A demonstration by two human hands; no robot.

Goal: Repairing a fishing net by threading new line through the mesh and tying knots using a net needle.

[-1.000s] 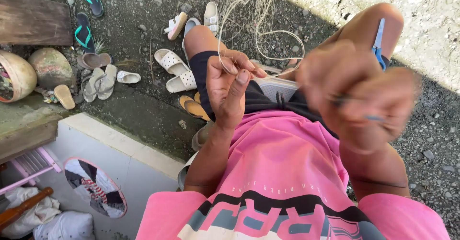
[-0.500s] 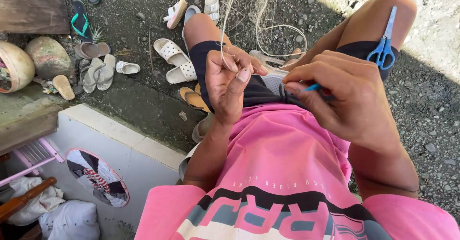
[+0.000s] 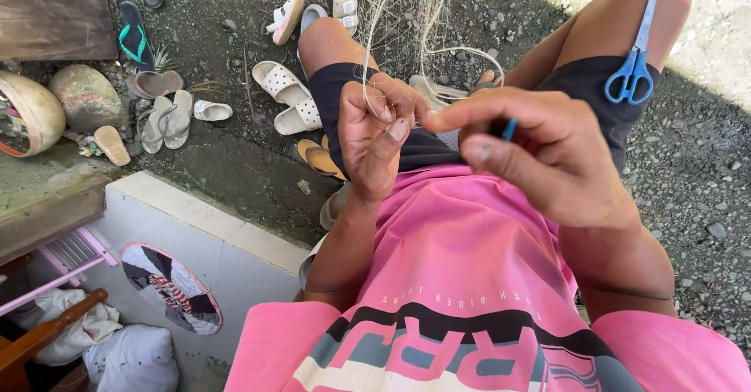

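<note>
My left hand (image 3: 378,135) is closed around strands of a pale fishing net (image 3: 415,16) that runs up over my left knee to the ground. My right hand (image 3: 540,153) is close to it on the right, fingers pinched on a small blue tool (image 3: 509,129), of which only the tip shows. Thin net line passes between the two hands. Blue-handled scissors (image 3: 632,62) lie on my right thigh, on the dark shorts. I wear a pink shirt (image 3: 469,282).
Several sandals and flip-flops (image 3: 285,95) lie scattered on the gravel ground in front of me. Two round shells or pots (image 3: 55,102) sit at the left by a wooden plank (image 3: 47,16). A white tiled ledge (image 3: 195,235) runs below left, with cloth bundles under it.
My right hand has moved left and down toward the left hand, bringing the blue tool to the net strands. The left hand keeps its hold on the net.
</note>
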